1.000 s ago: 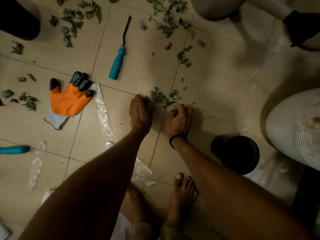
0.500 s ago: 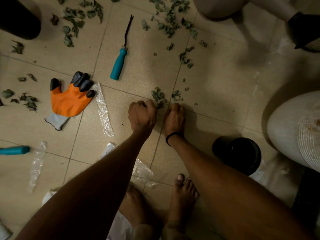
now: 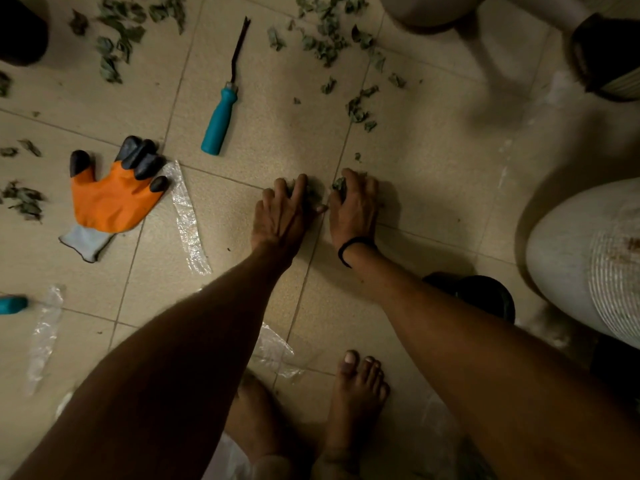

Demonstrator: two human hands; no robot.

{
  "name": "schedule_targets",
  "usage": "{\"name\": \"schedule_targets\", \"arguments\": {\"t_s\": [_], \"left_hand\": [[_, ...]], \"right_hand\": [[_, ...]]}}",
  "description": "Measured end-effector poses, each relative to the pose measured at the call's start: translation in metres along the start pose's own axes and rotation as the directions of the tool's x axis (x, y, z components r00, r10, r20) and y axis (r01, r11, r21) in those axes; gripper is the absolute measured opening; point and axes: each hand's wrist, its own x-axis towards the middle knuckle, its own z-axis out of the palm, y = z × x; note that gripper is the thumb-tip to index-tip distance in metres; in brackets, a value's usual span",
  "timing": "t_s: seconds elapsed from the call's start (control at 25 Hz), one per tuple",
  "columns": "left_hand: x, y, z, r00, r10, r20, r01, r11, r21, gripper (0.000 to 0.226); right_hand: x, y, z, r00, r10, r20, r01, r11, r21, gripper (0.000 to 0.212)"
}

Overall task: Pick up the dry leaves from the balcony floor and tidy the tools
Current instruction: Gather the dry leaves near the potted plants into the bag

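Hands lie palm down, side by side, on the tiled balcony floor (image 3: 433, 168). The left hand (image 3: 280, 213) has its fingers bent over a small clump of dry leaves (image 3: 309, 192), its grip closing on them against the tile. The right hand (image 3: 353, 209), with a black band (image 3: 353, 244) at the wrist, curls its grip round another clump at its fingertips. More leaves lie scattered farther out (image 3: 329, 46) and to the far left (image 3: 117, 39). A weeding tool (image 3: 220, 128) with a teal handle lies untouched on the floor, well apart from the hands. An orange glove (image 3: 110, 199) lies beside a strip of clear plastic (image 3: 188, 220). A second teal handle (image 3: 12, 304) shows at the left edge.
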Motion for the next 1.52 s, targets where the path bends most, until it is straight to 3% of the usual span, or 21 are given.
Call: {"name": "schedule_targets", "arguments": {"t_s": [0.16, 0.24, 0.28, 0.36, 0.4, 0.48, 0.6, 0.72, 0.8, 0.92, 1.08, 1.16, 1.28, 1.36, 1.44, 1.52], "left_hand": [[-0.003, -0.001, -0.006, 0.998, 0.058, 0.015, -0.058, 0.998, -0.023, 0.042], [-0.003, 0.000, -0.014, 0.999, 0.007, 0.042, 0.002, 0.980, -0.199, 0.037], [-0.003, 0.002, -0.019, 0.995, -0.067, 0.069, 0.088, 0.927, -0.366, 0.038], [-0.005, 0.006, -0.029, 0.960, -0.249, 0.124, 0.264, 0.676, -0.688, 0.041], [-0.007, 0.006, -0.032, 0.940, -0.312, 0.134, 0.301, 0.582, -0.756, 0.041], [-0.012, 0.005, -0.035, 0.925, -0.360, 0.124, 0.309, 0.517, -0.798, 0.043], [-0.020, 0.000, -0.032, 0.950, -0.293, 0.108, 0.272, 0.608, -0.746, 0.045], [-0.019, 0.007, -0.027, 0.978, -0.167, 0.121, 0.206, 0.772, -0.602, 0.045], [-0.011, 0.018, -0.026, 0.985, -0.138, 0.103, 0.172, 0.822, -0.543, 0.043], [0.001, 0.028, -0.017, 0.989, -0.109, 0.101, 0.142, 0.892, -0.430, 0.038], [0.000, 0.028, -0.003, 0.996, -0.039, 0.074, 0.054, 0.975, -0.214, 0.032], [-0.002, 0.028, -0.005, 0.995, -0.063, 0.075, 0.082, 0.956, -0.283, 0.035], [-0.004, 0.029, -0.015, 0.979, -0.184, 0.087, 0.198, 0.761, -0.617, 0.038], [-0.003, 0.027, -0.019, 0.974, -0.222, 0.051, 0.195, 0.697, -0.690, 0.024], [0.004, 0.025, -0.023, 0.978, -0.210, 0.003, 0.157, 0.720, -0.676, 0.017], [0.018, 0.027, -0.028, 0.984, -0.157, -0.084, 0.082, 0.820, -0.567, 0.015]], "right_hand": [[0.009, 0.002, 0.015, 1.000, 0.017, 0.008, -0.017, 1.000, -0.023, 0.027], [0.007, 0.000, 0.019, 0.999, 0.037, -0.016, -0.037, 0.999, -0.030, 0.017], [0.006, -0.001, 0.021, 0.998, 0.060, -0.021, -0.060, 0.998, -0.015, 0.014], [0.003, -0.004, 0.018, 0.990, 0.132, -0.056, -0.129, 0.991, 0.043, 0.009], [0.001, -0.005, 0.016, 0.981, 0.177, -0.077, -0.171, 0.982, 0.085, 0.009], [-0.003, -0.001, 0.009, 0.953, 0.294, -0.072, -0.274, 0.939, 0.209, 0.011], [-0.016, 0.006, 0.001, 0.907, 0.416, -0.060, -0.371, 0.859, 0.353, 0.018], [-0.024, 0.019, -0.003, 0.861, 0.490, -0.139, -0.418, 0.836, 0.356, 0.023], [-0.020, 0.031, -0.005, 0.826, 0.519, -0.218, -0.423, 0.828, 0.369, 0.024], [-0.012, 0.043, -0.008, 0.853, 0.465, -0.237, -0.373, 0.860, 0.348, 0.027], [-0.001, 0.045, -0.007, 0.936, 0.262, -0.234, -0.222, 0.958, 0.184, 0.018], [0.003, 0.038, -0.007, 0.955, 0.176, -0.239, -0.151, 0.981, 0.120, 0.018], [0.017, 0.029, -0.006, 0.974, 0.038, -0.226, -0.033, 0.999, 0.026, 0.021], [0.028, 0.025, -0.005, 0.985, -0.041, -0.166, 0.035, 0.999, -0.037, 0.022], [0.035, 0.028, -0.005, 0.988, -0.138, -0.070, 0.129, 0.985, -0.115, 0.024], [0.036, 0.030, -0.004, 0.970, -0.235, 0.058, 0.242, 0.932, -0.271, 0.032]]}}
